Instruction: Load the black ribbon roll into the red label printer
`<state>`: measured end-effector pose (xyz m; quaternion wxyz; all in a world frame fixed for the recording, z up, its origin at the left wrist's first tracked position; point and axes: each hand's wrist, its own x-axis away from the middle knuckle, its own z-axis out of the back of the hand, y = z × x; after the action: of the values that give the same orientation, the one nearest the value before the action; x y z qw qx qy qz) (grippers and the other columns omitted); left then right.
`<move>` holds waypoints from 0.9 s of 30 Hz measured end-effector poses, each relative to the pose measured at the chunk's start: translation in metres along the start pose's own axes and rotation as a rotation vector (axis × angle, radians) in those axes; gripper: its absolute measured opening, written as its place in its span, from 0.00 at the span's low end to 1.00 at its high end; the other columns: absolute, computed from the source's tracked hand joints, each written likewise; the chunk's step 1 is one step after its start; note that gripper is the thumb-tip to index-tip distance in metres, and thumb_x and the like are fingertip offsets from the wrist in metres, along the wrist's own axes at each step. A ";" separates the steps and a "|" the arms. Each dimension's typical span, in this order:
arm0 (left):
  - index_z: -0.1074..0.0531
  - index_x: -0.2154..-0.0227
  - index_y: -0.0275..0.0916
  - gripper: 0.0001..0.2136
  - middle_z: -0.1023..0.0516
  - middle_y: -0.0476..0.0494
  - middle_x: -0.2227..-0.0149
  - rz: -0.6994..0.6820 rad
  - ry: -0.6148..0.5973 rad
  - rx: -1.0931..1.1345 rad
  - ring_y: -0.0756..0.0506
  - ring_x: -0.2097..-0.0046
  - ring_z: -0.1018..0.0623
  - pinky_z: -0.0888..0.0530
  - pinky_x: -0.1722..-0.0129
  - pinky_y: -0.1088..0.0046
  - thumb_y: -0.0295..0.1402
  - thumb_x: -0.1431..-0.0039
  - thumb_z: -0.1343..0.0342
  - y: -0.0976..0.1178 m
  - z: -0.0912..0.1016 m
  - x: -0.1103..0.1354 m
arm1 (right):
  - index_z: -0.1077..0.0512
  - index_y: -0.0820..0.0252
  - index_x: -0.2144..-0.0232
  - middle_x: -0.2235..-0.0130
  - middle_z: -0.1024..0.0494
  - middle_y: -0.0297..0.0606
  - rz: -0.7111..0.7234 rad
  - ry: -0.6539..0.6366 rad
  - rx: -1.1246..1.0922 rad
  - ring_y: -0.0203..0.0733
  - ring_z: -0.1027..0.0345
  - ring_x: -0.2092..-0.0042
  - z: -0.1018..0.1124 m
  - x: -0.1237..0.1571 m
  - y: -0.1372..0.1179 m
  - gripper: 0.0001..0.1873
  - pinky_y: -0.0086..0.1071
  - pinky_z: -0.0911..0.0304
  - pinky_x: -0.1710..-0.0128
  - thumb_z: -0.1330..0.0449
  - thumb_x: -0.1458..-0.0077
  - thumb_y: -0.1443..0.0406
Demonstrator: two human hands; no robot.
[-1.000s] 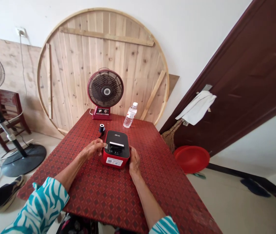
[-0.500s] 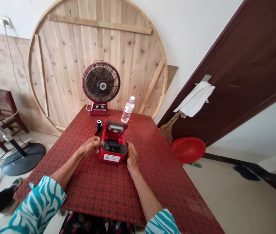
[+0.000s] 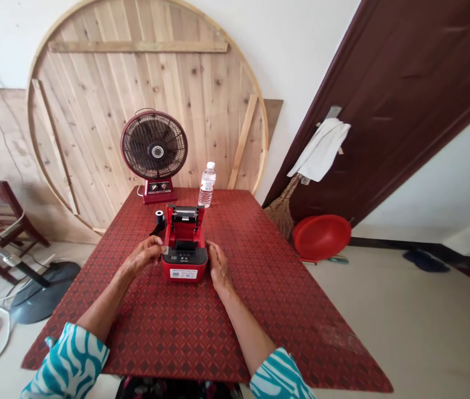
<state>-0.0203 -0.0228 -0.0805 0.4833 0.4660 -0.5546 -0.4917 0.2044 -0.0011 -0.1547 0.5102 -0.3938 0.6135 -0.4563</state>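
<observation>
A red and black label printer [image 3: 185,271] stands on the table in front of me, its lid raised and a white label on its front. My left hand [image 3: 146,256] is at the printer's left side, fingers closed at its front left corner. Against the right side rests my right hand [image 3: 219,267], its fingers bent along the casing and partly hidden. Just behind my left hand a small black roll with a white core [image 3: 159,217] stands upright, a dark strip trailing from it.
The table [image 3: 168,332] has a red patterned cover. At its back are a red fan [image 3: 156,149] and a water bottle [image 3: 207,188]. A round wooden board [image 3: 202,100] leans on the wall. A broom [image 3: 282,208] and a red basin [image 3: 322,237] stand to the right.
My view has shifted, and the printer has turned slightly to face me more squarely. Both hands stay at its sides.
</observation>
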 end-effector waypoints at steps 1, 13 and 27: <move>0.36 0.74 0.39 0.11 0.33 0.57 0.83 -0.052 0.008 -0.091 0.55 0.83 0.37 0.42 0.82 0.81 0.37 0.55 0.41 0.006 0.000 -0.002 | 0.25 0.54 0.58 0.55 0.22 0.38 -0.005 -0.005 -0.005 0.46 0.31 0.51 0.000 0.000 -0.001 0.21 0.41 0.40 0.49 0.46 0.46 0.50; 0.27 0.84 0.43 0.07 0.24 0.47 0.78 -0.235 -0.346 -1.184 0.42 0.67 0.24 0.35 0.67 0.74 0.23 0.62 0.41 0.058 -0.051 -0.077 | 0.24 0.54 0.63 0.58 0.21 0.38 0.022 0.006 0.006 0.46 0.30 0.53 -0.001 -0.006 0.001 0.16 0.41 0.39 0.50 0.45 0.49 0.54; 0.24 0.78 0.43 0.09 0.22 0.45 0.72 -0.273 -0.478 -1.341 0.41 0.64 0.24 0.34 0.66 0.73 0.22 0.61 0.42 0.046 -0.055 -0.078 | 0.25 0.56 0.63 0.58 0.21 0.40 0.049 0.001 0.072 0.45 0.30 0.54 0.000 -0.008 0.007 0.17 0.41 0.38 0.51 0.48 0.48 0.55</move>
<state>0.0396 0.0530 -0.0376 0.4650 0.0143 -0.1612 -0.8704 0.2060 0.0084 -0.1598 0.5346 -0.3601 0.6064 -0.4656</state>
